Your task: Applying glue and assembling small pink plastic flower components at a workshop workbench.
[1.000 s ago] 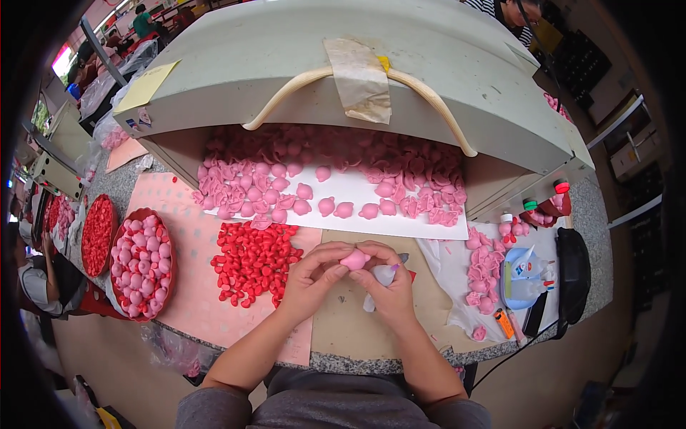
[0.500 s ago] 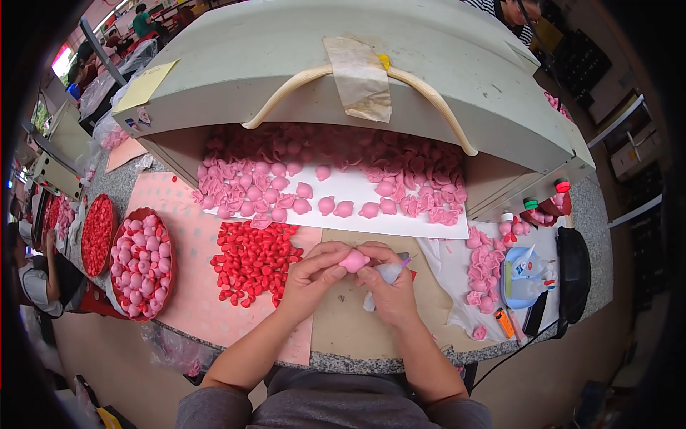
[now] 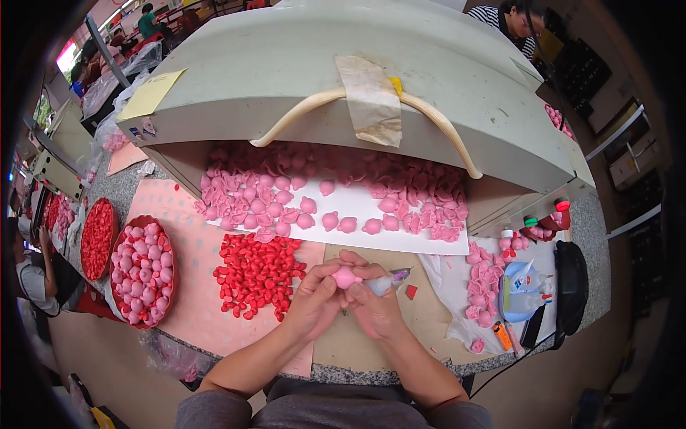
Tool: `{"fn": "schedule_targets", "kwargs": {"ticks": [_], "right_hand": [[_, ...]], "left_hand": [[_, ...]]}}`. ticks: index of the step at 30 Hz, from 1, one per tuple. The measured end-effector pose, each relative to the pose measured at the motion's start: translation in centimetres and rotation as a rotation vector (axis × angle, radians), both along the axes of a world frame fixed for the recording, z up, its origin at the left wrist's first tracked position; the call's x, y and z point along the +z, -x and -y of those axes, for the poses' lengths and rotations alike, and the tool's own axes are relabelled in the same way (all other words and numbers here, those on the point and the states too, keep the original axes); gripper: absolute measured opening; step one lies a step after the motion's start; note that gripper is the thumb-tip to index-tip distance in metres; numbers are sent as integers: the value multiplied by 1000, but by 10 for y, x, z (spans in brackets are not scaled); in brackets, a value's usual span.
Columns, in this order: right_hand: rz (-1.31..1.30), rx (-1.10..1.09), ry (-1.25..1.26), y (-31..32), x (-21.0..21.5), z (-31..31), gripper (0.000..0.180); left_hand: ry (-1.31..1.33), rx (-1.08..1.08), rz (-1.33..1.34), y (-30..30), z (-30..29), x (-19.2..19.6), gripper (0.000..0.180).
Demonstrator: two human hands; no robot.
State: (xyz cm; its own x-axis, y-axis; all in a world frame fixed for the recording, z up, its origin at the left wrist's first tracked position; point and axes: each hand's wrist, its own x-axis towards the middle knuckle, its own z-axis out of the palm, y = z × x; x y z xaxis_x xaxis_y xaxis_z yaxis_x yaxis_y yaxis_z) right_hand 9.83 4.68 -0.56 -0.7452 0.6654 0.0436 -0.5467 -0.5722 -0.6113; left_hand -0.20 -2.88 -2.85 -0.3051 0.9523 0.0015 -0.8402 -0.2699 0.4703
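Observation:
Between the fingertips of my left hand sits a small rounded pink piece, smooth and knobbed. My right hand pinches the same piece from the other side with thumb and forefinger. Tucked into that right hand is a small translucent squeeze bottle, its narrow tip pointing away to the right. Both hands are raised over a brown board. Left of them lies a heap of glossy red pieces. A small red scrap rests just right of the bottle.
Ahead stands a grey metal hood over white paper bearing many pink pieces. At left are a basket of pink and red pieces and one of red. A blue tray and orange lighter lie right. Other people work nearby.
My view has tilted slightly, so the hood and table sit lower in the picture. My fingers have shifted their hold on the pink piece, and the red scrap shows more fully.

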Motion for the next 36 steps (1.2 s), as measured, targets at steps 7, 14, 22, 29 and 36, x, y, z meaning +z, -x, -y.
{"fn": "schedule_targets", "kwargs": {"ticks": [7,14,22,29,36], "right_hand": [[-14,-19,-42,9,-2,-7,17],[45,-64,-41,17,-7,7,24],[189,-146,-139,-3,-25,4,27],[212,-139,-49,2,-9,9,24],[248,-98,6,0,-6,7,12]], "left_hand": [[-61,-45,-31,8,-10,11,18],[45,-28,-24,9,4,9,22],[-132,-115,63,-1,-5,6,23],[-98,-86,32,0,-6,9,21],[-137,-95,32,-1,-8,7,19]]}}
